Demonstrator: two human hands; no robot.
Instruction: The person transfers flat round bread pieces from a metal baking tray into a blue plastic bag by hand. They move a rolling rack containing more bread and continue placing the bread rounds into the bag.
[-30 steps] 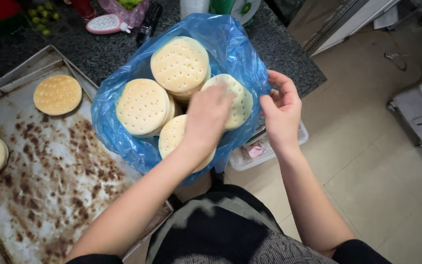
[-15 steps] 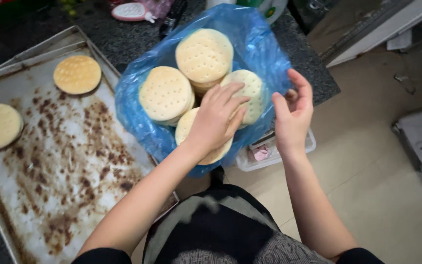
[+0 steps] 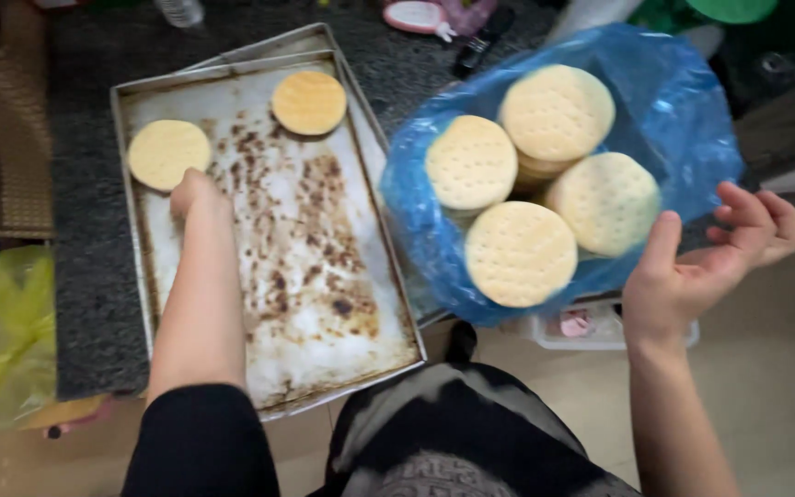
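Observation:
A blue plastic bag (image 3: 692, 120) lies open on the counter's right edge and holds several round, pale, dotted flatbreads (image 3: 519, 253) in stacks. My right hand (image 3: 706, 262) grips the bag's near rim. A stained metal baking tray (image 3: 315, 276) sits to the bag's left. Two flatbreads lie at its far end, one golden (image 3: 309, 101) and one paler (image 3: 169, 152). My left hand (image 3: 193, 193) reaches over the tray with curled fingers. It touches the near edge of the paler flatbread. What is under the fingers is hidden.
A dark speckled counter (image 3: 85, 304) carries the tray. A yellow plastic bag (image 3: 2, 331) lies at the left, with a brown woven mat (image 3: 2, 120) behind it. A clear plastic box (image 3: 600, 329) sits under the blue bag. Small items line the counter's far edge. Beige floor is at the right.
My left hand has left the blue bag and swung left over the tray to the paler flatbread. The right hand still holds the bag's rim.

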